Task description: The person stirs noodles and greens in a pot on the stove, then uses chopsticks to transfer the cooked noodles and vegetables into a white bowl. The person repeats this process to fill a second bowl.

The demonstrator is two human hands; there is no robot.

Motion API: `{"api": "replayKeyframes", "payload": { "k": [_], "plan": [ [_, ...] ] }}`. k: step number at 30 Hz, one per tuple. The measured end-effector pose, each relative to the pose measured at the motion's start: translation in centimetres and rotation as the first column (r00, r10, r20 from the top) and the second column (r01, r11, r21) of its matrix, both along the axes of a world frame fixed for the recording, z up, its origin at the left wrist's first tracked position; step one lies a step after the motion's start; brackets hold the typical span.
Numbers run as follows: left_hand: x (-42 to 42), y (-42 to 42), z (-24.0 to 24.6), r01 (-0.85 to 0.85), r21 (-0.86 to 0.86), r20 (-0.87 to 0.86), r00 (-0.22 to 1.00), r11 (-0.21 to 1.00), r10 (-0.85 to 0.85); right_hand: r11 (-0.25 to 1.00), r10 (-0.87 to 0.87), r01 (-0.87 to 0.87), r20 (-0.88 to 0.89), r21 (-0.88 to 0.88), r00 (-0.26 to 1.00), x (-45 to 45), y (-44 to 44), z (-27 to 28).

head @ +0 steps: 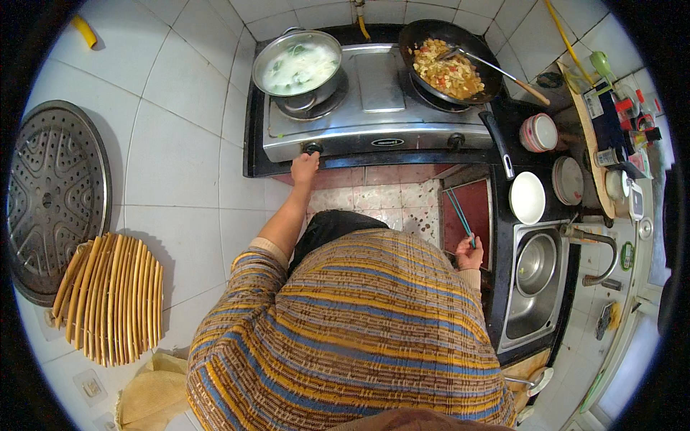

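Observation:
My left hand (305, 170) grips the black left knob (312, 147) on the front of a steel two-burner gas stove (377, 138). Above that knob, a steel pot (298, 63) on the left burner holds whitish, foamy liquid with green leaves. A pair of blue-green chopsticks (459, 211) is in my right hand (469, 254), low at my right side, their tips pointing up and left. On the right burner sits a black wok (408, 40) of yellow and red chopped food (446, 69). A wooden-handled spatula (504, 73) rests in it.
Right of the stove, the wok's black handle (496, 141) reaches over the counter towards a white bowl (526, 197). Stacked dishes (567, 180) stand beside it. A steel sink (531, 323) holds a metal basin (536, 264). On the left wall hang a perforated steamer plate (54, 178) and a slatted wooden rack (116, 301).

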State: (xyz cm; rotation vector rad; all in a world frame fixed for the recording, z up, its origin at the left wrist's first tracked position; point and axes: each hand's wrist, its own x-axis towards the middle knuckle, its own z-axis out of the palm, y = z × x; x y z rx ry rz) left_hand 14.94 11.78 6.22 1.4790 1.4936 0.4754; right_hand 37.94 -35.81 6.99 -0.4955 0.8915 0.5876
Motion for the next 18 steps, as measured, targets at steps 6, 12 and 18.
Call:
{"api": "replayKeyframes", "payload": {
  "k": [6,12,18],
  "plan": [
    [-0.4,-0.2,0.5,0.082,0.08,-0.101,0.992,0.993,-0.074,0.997,0.046,-0.044,0.027,-0.056,0.999,-0.1,1.4,0.3],
    [-0.6,-0.5,0.5,0.049,0.062,0.116,0.992,0.997,-0.056,0.997,0.073,-0.072,0.03,-0.038,0.997,-0.1,2.1,-0.5],
    [-0.8,-0.7,0.5,0.027,-0.337,0.472,0.87,0.941,0.144,0.996,0.076,-0.074,0.06,-0.039,0.995,-0.4,2.0,-1.6]
  ]
}}
